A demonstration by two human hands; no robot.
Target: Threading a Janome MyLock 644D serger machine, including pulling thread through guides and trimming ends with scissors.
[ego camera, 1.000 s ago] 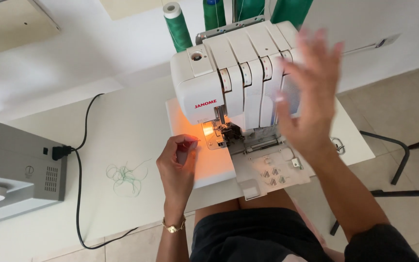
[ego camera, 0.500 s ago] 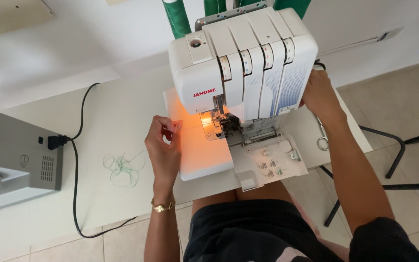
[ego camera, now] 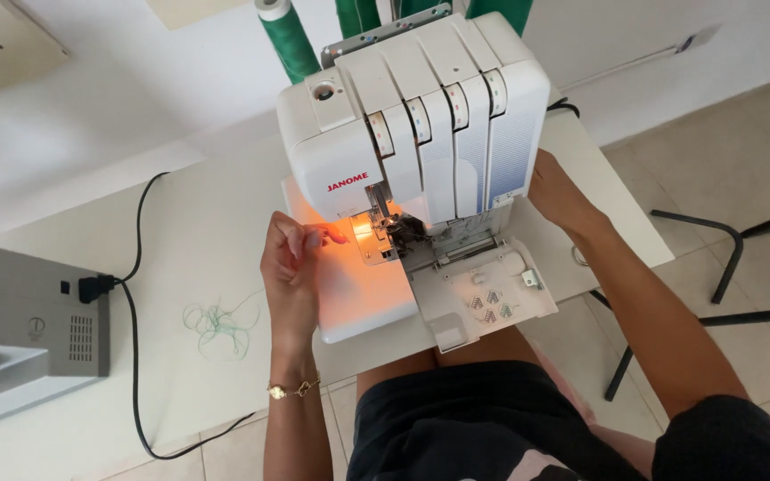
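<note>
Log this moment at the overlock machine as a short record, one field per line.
Machine: white overlock machine on a white table, lamp lit, front cover hanging open
Left hand: left hand with fingertips pinched beside the lit needle area
Right hand: right hand against the machine's right side
Thread: green cones behind; loose green thread tangle on the table
Nearby: grey machine with black cable at left

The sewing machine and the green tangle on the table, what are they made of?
The sewing machine looks like hard white plastic: smooth, moulded panels with a soft sheen. Metal parts glint near the needle, by the left hand. The green tangle looks like loose sewing thread: thin, limp, curly strands. The right hand rests at the machine's side.
</note>
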